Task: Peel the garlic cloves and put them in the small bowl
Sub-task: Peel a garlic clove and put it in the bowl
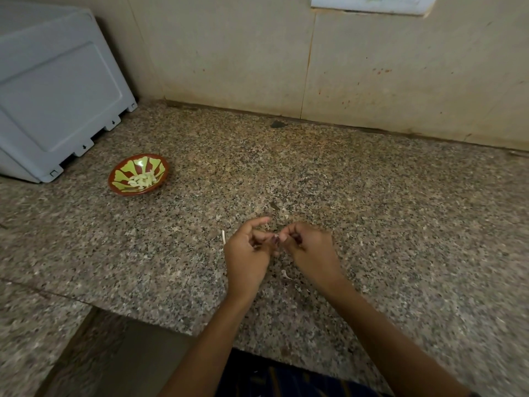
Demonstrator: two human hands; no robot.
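I am standing at the speckled stone worktop [372, 196], which is filling most of my view. At ten o'clock the grey appliance [51, 90] is sitting against the wall. Just in front of it, at about nine o'clock from my hands and well apart from them, the small bowl [138, 174] is holding a pale heap of peeled cloves [142, 180].

My left hand [247, 250] and right hand [307, 247] are meeting over the middle of the worktop, fingers curled in. Between the fingertips I am pinching a garlic clove [276, 235], of which only a pale sliver is showing; most of it is hidden by my fingers, so I cannot tell how much skin is left on it.

The risks, as I judge them: the clove is small and probably slick, so it could be squirting out of my pinch as I am pulling at the skin and rolling off the near edge at six o'clock. The bowl is a long reach away, so I could be dropping the clove on the way over.

Bits of skin [286, 275] are lying just below my hands, another sliver [223, 236] is at the left hand's nine o'clock, and scraps like these could be sticking to my fingers and going into the bowl with the clove.
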